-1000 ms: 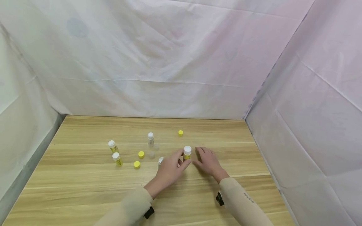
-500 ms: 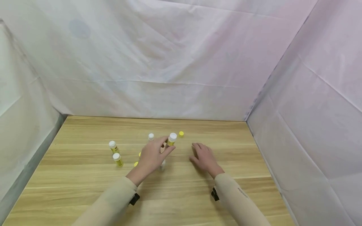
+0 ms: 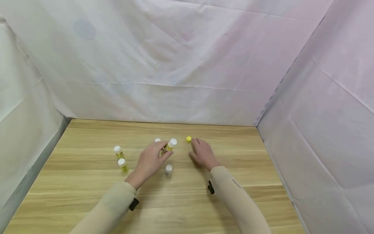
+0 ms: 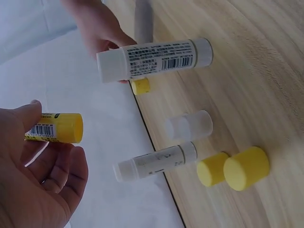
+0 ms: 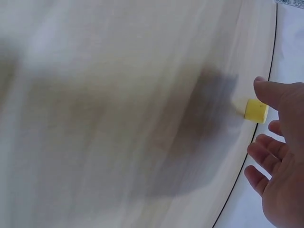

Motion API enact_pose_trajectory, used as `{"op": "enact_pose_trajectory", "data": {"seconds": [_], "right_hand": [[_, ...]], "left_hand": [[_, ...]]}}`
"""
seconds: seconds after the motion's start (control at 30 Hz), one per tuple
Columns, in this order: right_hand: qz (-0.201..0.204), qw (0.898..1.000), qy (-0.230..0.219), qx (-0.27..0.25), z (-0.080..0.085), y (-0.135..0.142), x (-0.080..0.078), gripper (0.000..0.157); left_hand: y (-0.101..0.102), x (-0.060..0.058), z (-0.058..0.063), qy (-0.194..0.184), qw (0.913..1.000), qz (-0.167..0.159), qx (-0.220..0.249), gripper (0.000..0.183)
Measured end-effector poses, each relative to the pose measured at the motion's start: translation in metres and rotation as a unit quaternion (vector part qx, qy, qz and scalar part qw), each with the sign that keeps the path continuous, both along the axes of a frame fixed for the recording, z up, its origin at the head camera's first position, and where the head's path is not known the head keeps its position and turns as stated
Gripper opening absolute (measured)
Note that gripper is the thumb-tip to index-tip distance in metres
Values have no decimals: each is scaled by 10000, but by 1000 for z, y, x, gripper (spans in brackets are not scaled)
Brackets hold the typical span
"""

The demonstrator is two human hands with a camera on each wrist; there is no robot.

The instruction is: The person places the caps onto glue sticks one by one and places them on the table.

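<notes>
My left hand (image 3: 150,161) pinches a yellow glue stick (image 3: 168,148) between thumb and fingers, its white end tilted up. In the left wrist view the barcode label and yellow base of this glue stick show beside the fingers. My right hand (image 3: 203,154) holds nothing; its fingertips are right by a yellow cap (image 3: 189,139) near the back of the table. In the right wrist view the thumb overlaps the edge of this cap. A white glue stick (image 3: 168,169) stands in front of the hands. Another white glue stick (image 4: 159,161) is mostly hidden behind my left hand in the head view.
Two yellow glue sticks with white tops, one (image 3: 118,152) behind the other (image 3: 123,165), stand at left. Two yellow caps (image 4: 247,168) and translucent caps (image 4: 197,124) sit on the wooden table (image 3: 187,208), hidden by my left hand from the head. White cloth walls surround the table.
My left hand has lifted the yellow glue stick and carried it left and back. My right hand has moved left and back, up to the yellow cap.
</notes>
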State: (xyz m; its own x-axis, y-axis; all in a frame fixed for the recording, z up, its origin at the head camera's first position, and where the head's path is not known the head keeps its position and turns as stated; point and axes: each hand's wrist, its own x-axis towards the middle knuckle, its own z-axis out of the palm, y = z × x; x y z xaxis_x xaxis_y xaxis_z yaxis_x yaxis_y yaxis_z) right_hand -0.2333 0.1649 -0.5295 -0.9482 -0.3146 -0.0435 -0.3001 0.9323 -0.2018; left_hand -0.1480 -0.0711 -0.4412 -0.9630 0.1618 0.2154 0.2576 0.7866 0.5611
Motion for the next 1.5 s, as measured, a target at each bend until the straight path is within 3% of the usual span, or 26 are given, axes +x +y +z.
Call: {"op": "enact_pose_trajectory", "data": {"seconds": [0.3,0.53,0.83,1.1,1.37,1.5], "right_hand": [[176,9990,13,408,-2,-17,-14,65],[333,9970,18,694,-4,-22,-16,50],[272,9993,109,-252,-1,-18,-10,33],[433,9967,167,-669,1,-14,-2,31],[558,9902,240,-1261,34,-16,15,32],[663,9800,284,-1856,49,-16,25,34]], "left_hand": [[-5,0,-11,-81,9999,37,51,37],[-7,-1,-17,-102,9999,46,54,36],[-7,-3,-21,-214,9997,5,84,37],[-4,-2,-23,-254,9993,-105,253,38],[3,1,-22,-151,9988,-162,428,35],[7,3,-20,-124,9988,-250,413,35]]}}
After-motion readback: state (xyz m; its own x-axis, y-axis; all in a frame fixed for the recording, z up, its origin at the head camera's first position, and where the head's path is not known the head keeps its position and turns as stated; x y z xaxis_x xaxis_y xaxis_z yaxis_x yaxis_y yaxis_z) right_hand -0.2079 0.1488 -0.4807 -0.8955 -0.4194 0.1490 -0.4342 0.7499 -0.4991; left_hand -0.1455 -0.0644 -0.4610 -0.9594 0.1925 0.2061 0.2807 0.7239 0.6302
